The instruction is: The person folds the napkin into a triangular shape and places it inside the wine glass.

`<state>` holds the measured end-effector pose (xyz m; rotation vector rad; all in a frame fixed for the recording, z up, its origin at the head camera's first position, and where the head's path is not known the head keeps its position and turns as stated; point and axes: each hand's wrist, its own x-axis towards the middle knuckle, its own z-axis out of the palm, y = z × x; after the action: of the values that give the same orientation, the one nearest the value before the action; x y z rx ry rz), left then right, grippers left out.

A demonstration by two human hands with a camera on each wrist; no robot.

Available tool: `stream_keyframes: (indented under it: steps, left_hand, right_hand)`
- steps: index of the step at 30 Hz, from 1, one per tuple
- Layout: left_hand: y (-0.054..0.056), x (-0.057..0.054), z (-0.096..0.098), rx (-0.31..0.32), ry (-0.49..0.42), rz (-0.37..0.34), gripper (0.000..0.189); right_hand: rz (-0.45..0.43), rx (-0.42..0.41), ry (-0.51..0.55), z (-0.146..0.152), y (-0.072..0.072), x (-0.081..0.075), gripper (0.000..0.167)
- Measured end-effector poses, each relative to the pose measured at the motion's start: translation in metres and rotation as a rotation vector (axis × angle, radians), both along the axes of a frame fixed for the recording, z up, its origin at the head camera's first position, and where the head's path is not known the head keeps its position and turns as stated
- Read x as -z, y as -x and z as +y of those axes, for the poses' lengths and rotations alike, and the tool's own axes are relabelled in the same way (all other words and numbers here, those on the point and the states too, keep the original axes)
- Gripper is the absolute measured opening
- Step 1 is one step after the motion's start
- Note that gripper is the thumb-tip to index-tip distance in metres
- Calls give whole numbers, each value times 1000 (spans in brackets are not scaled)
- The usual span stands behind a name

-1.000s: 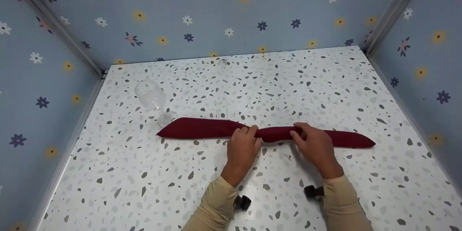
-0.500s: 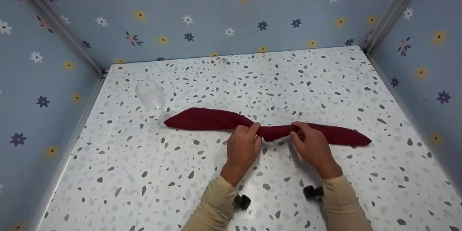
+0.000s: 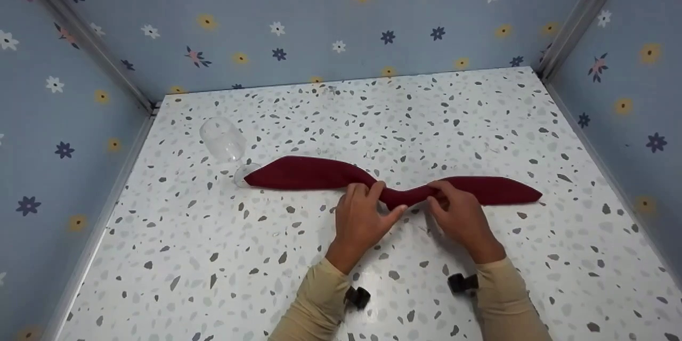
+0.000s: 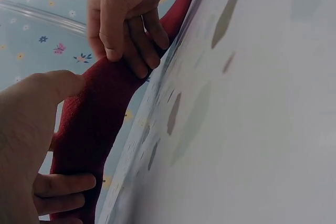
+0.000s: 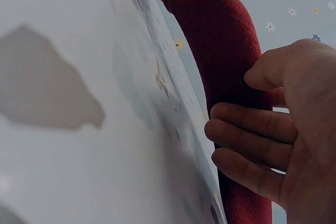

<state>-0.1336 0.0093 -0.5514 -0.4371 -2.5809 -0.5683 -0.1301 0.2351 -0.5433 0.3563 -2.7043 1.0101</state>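
A dark red cloth napkin (image 3: 309,173), folded into a long strip with pointed ends, spans the middle of the table. My left hand (image 3: 362,221) holds it left of its middle, fingers over the far edge and thumb stretched to the near edge. Right of there, my right hand (image 3: 462,221) pinches it between thumb and fingers. The left wrist view has the left thumb against the napkin (image 4: 94,114). In the right wrist view, the right fingers (image 5: 252,124) curl round it. A clear stemmed glass (image 3: 222,141) lies on its side, its foot partly under the napkin's left tip.
The white speckled tabletop (image 3: 213,277) is bounded by blue flowered panels (image 3: 341,16) at the back and both sides. Metal strips (image 3: 575,16) run up the corners. A small black device (image 3: 358,298) sits at each wrist.
Both napkin ends have shifted away from me and inward, so the strip now dips at its middle. The left tip has come over the glass's foot. My left thumb has spread out to the right.
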Motion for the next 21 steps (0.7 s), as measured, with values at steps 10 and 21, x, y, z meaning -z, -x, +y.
stream_keyframes:
  steps: [10,21]
  left_hand:
    - [-2,0,2,22,11,14,56]
    - [-2,2,3,60,24,41,46]
  right_hand:
    - [15,-68,20,-1,0,1,33]
    - [6,-87,53,-4,0,1,39]
